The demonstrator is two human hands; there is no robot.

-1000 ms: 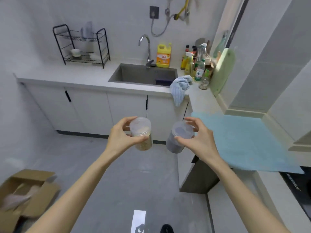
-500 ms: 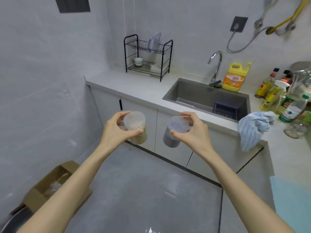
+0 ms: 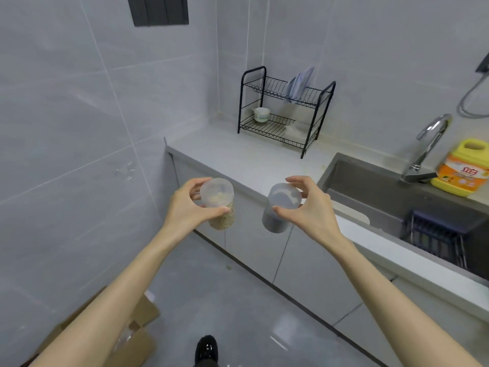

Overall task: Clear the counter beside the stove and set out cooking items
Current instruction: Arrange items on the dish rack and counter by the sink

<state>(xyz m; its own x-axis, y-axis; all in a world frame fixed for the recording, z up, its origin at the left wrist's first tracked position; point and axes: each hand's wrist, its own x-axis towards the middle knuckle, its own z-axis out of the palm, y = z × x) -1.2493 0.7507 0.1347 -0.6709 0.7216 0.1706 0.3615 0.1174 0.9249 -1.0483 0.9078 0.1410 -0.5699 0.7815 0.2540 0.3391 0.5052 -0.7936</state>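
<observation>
My left hand (image 3: 185,207) grips a clear lidded jar of pale grain (image 3: 219,203) by its top. My right hand (image 3: 307,207) pinches the lid rim of a second clear jar with dark contents (image 3: 280,207). Both jars hang in the air in front of the white counter (image 3: 238,157), just short of its front edge and left of the sink. The stove is out of view.
A black two-tier dish rack (image 3: 285,112) with a small white cup stands at the counter's back. The steel sink (image 3: 397,197), its tap (image 3: 428,144) and a yellow detergent bottle (image 3: 463,168) lie to the right. A cardboard box (image 3: 127,337) sits on the floor at lower left.
My view has swung left, away from the blue mat and the bottles toward the counter's left end. Both hands have kept their jars and carried them closer to that counter.
</observation>
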